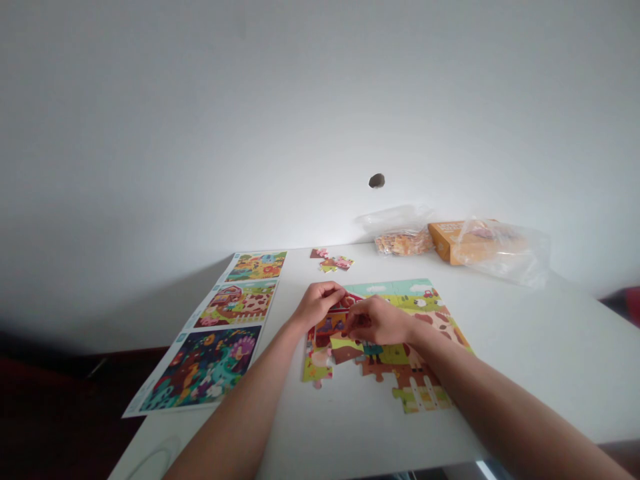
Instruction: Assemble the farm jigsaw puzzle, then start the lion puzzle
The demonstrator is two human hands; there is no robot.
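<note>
The left hand (pixel 317 303) reaches in from the near edge on a bare forearm. Its fingers are curled and the thumb is turned inward, with the fingertips at a red piece (pixel 350 301) on the upper left part of the puzzle (pixel 420 320). Whether it pinches that piece or only presses it cannot be told. The right hand (pixel 379 321) comes in at a slant from the near right, knuckles up and fingers bent down, its tips touching the puzzle just beside the left hand's. Its hold cannot be told either. The puzzle lies flat under and to the right of both hands, partly joined, with a ragged near edge.

Left of the left hand lies a picture sheet (pixel 220 330) showing three coloured scenes. A narrow printed strip runs down its left side, too small to read. Beyond the hands, a few loose pieces (pixel 333 261) sit in a small cluster. Far to the right of the right hand are a clear bag of pieces (pixel 403 240) and an orange box (pixel 447 241) partly inside a plastic bag (pixel 505 252). The print on the box top is too blurred to read.

The sheet runs right along the left edge of the tabletop (pixel 540 347). A bare strip lies between the sheet and the left forearm. The widest open space is to the right of the right hand, out to the tabletop's right edge. There is also bare room near the front edge between the forearms.
</note>
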